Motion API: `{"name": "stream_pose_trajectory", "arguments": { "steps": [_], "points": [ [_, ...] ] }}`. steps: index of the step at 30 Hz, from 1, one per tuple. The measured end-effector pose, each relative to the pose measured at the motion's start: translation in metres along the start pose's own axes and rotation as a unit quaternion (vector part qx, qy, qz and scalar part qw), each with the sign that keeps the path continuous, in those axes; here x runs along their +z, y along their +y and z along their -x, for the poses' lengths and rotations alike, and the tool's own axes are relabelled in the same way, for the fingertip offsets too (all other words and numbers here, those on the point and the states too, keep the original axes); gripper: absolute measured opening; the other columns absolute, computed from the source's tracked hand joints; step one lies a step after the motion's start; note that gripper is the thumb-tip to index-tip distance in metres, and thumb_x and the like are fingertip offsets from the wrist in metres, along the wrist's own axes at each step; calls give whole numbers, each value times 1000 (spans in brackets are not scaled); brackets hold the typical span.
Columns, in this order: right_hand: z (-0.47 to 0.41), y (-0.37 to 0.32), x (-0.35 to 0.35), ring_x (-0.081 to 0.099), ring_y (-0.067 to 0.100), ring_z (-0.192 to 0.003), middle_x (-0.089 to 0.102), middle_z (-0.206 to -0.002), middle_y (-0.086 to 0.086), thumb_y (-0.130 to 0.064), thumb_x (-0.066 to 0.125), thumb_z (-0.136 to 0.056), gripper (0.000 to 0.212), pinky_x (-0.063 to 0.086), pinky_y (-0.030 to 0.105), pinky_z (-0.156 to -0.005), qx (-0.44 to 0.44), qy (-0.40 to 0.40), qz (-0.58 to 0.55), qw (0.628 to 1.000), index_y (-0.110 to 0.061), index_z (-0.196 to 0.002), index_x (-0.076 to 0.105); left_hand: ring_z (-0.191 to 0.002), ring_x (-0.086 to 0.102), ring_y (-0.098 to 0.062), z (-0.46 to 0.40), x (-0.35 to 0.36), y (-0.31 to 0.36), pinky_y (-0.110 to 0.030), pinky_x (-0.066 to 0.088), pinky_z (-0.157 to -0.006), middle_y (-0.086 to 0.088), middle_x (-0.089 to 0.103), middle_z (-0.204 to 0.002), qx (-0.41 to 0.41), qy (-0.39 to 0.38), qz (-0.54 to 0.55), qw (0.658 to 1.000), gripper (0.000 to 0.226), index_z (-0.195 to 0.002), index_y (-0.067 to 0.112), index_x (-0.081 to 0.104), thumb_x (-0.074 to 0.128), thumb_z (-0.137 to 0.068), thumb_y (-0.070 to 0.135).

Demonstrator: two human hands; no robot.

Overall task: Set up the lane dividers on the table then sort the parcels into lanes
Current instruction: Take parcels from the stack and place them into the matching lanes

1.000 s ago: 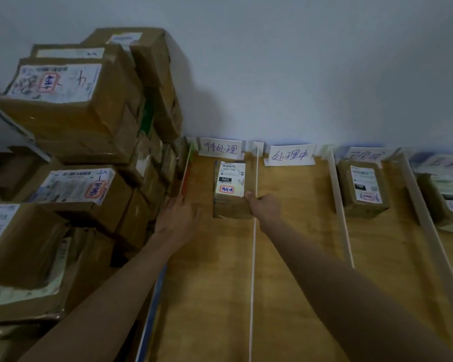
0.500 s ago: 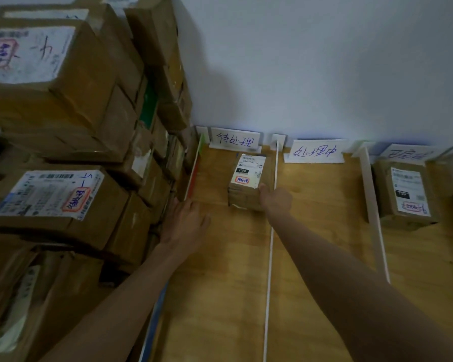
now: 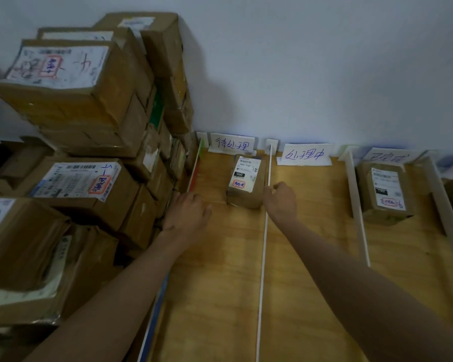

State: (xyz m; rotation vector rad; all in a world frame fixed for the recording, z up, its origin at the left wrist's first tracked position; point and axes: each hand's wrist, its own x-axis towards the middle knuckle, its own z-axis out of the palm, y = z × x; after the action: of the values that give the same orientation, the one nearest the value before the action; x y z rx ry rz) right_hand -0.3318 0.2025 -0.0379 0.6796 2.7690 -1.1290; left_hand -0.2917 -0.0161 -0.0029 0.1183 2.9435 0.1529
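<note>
**Parcel in leftmost lane, both hands near it**

Small parcel (image 3: 245, 182) sits flat on table (image 3: 220, 296) in the leftmost lane, near the far end, right edge just beside the thin white divider (image 3: 263, 257). Lane sign (image 3: 232, 145) stands behind it at the wall. Right hand (image 3: 281, 201) is over the divider at the parcel's near right corner, fingers curled; whether it grips the parcel or only touches it, cannot tell. Left hand (image 3: 187, 214) rests palm down on the table left of the parcel, apart from it, fingers loosely spread, holding nothing. Tall box stack (image 3: 76, 152) crowds the left side, tight against the lane's left edge strip (image 3: 194, 168). Next lane has sign (image 3: 305, 154) only. Second parcel (image 3: 385, 192) lies in the third lane, between two wider dividers (image 3: 357, 205).
</note>
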Motion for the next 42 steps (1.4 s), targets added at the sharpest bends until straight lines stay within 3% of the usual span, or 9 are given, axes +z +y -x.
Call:
{"name": "stream_pose_trajectory", "arguments": {
  "steps": [5, 13, 20, 28, 35, 42],
  "points": [
    [53, 9, -40, 37, 29, -133, 43, -144, 9, -44, 39, -101, 52, 35, 43, -108, -154, 7, 171, 973, -13, -143, 41, -131, 45, -22, 29, -24, 14, -39, 21, -119, -8, 52, -139, 25, 31, -21, 999, 50, -139, 12, 46, 32, -102, 43],
    [147, 15, -95, 18, 30, -148, 27, -158, 8, -48, 30, -102, 58, 16, 45, -121, -177, 21, 230, 957, -17, -151, 27, -139, 35, -21, 105, -53, 35, -38, 16, -121, -7, 43, -149, 57, 55, -29, 996, 57, -148, 11, 35, 29, -103, 45],
    [251, 11, -123, 29, 28, -141, 37, -150, 8, -47, 31, -102, 56, 23, 43, -117, -181, 63, 232, 954, -13, -147, 35, -137, 38, -22, 202, -86, 38, -38, 16, -121, -7, 46, -146, 111, 107, -28, 988, 54, -145, 11, 39, 30, -103, 44],
    [365, -32, -120, 39, 28, -134, 47, -143, 10, -48, 30, -101, 56, 31, 42, -112, -223, 71, 242, 942, -10, -140, 44, -138, 37, -21, 322, -115, -4, -36, 17, -120, -7, 45, -147, 113, 150, -23, 982, 55, -146, 11, 38, 30, -103, 45],
    [424, -94, -99, 43, 31, -131, 51, -138, 14, -48, 32, -101, 55, 35, 45, -108, -273, 58, 206, 938, -7, -136, 47, -123, 49, -24, 385, -148, -71, -38, 34, -109, -7, 56, -131, 68, 188, 4, 980, 44, -127, 15, 53, 32, -102, 45],
    [433, -146, -78, 44, 34, -131, 50, -140, 17, -46, 32, -102, 56, 38, 47, -106, -303, 23, 179, 936, -6, -139, 43, -119, 52, -26, 387, -183, -146, -39, 37, -103, -7, 56, -132, 3, 202, -20, 979, 49, -135, 13, 49, 29, -103, 45]
  ]
}}
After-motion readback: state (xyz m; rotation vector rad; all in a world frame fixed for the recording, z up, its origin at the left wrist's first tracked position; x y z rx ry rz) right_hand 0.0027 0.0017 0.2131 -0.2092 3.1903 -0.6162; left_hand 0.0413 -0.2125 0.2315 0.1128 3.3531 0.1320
